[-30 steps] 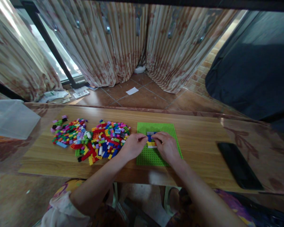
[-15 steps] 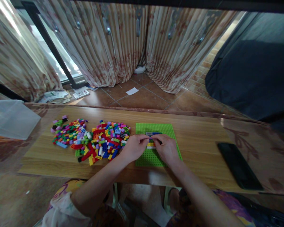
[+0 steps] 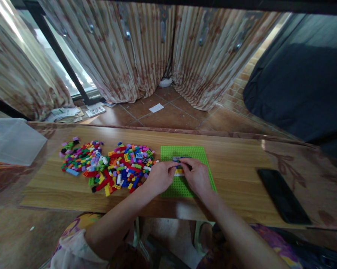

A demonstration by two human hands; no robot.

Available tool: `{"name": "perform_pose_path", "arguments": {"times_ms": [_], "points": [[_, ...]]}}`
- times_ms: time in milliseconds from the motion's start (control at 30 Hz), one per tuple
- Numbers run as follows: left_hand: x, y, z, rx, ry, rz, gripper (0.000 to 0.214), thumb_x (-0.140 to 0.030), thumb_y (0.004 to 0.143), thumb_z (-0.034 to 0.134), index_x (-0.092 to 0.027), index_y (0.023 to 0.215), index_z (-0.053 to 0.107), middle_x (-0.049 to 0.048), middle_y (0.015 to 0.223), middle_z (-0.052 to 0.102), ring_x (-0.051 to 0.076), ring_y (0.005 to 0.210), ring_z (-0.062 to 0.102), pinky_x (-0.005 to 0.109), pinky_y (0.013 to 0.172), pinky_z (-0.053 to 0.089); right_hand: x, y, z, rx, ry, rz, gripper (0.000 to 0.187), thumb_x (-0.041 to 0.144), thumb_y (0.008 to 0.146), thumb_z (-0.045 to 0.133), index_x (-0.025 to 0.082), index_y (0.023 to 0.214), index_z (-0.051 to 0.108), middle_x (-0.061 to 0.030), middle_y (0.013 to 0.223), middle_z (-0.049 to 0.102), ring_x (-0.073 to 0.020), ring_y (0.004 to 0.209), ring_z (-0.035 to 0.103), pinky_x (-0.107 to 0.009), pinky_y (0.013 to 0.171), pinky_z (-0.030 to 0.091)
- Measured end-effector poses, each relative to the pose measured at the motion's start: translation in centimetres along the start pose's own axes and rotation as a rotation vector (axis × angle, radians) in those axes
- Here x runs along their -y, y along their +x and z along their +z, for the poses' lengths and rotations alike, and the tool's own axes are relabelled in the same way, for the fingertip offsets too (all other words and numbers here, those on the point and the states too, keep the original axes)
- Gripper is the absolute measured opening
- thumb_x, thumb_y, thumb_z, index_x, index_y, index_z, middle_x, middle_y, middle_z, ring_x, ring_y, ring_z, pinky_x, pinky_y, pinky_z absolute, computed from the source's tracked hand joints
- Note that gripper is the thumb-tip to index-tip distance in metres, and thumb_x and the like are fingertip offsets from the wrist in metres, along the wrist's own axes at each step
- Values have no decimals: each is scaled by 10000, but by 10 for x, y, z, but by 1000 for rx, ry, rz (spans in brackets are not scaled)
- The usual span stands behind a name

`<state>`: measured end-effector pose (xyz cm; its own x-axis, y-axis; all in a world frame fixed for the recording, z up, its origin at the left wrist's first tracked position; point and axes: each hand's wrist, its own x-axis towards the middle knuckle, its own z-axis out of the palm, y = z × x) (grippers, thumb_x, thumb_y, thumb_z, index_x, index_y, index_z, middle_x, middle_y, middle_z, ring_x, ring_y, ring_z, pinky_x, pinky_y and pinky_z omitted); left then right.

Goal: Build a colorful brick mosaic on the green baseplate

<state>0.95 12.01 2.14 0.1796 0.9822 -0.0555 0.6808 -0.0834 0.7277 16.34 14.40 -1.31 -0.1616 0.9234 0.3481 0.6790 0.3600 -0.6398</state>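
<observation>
A green baseplate (image 3: 198, 152) lies on the wooden table (image 3: 235, 168). On it stands a small stack of bricks (image 3: 178, 160), blue and grey on top, yellow and white lower down, partly hidden by my fingers. My left hand (image 3: 160, 175) pinches the stack from its left side. My right hand (image 3: 195, 176) has its fingers closed on the stack from the right. A heap of loose coloured bricks (image 3: 112, 166) lies just left of my left hand.
A black phone (image 3: 282, 196) lies flat at the table's right. A clear plastic bag (image 3: 12, 142) sits at the far left. Beyond the table are tiled floor, curtains (image 3: 146, 48), papers (image 3: 66, 114) and a dark cloth-covered mass (image 3: 300, 82).
Both hands have drawn closer together over the brick stack and slid slightly toward me. The baseplate has shifted a little to the left.
</observation>
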Motion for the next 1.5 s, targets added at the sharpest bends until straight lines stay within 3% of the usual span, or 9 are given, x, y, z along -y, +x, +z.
{"name": "perform_pose_path", "arguments": {"times_ms": [700,1233,1500], "points": [[5,1,5,-33,37,27,344,-207,888,462,-200,1148,686,65,1064,730,206,894,694,310,831,512,0,0,3,-57,44,-5,168,206,843,566,202,876,730,-62,895,742,-211,839,662,-359,807,502],[8,1,11,-53,102,75,345,-219,903,437,-210,1148,680,63,1082,724,188,940,688,300,868,509,2,2,1,46,-70,-63,223,120,843,508,175,762,708,-69,805,694,-203,791,605,-335,768,469],[4,2,6,-20,82,89,329,-215,892,443,-215,1085,709,69,1034,736,202,909,688,310,850,505,1,1,-4,115,-92,-104,316,51,797,442,173,832,731,-92,892,670,-219,878,572,-363,831,466]]}}
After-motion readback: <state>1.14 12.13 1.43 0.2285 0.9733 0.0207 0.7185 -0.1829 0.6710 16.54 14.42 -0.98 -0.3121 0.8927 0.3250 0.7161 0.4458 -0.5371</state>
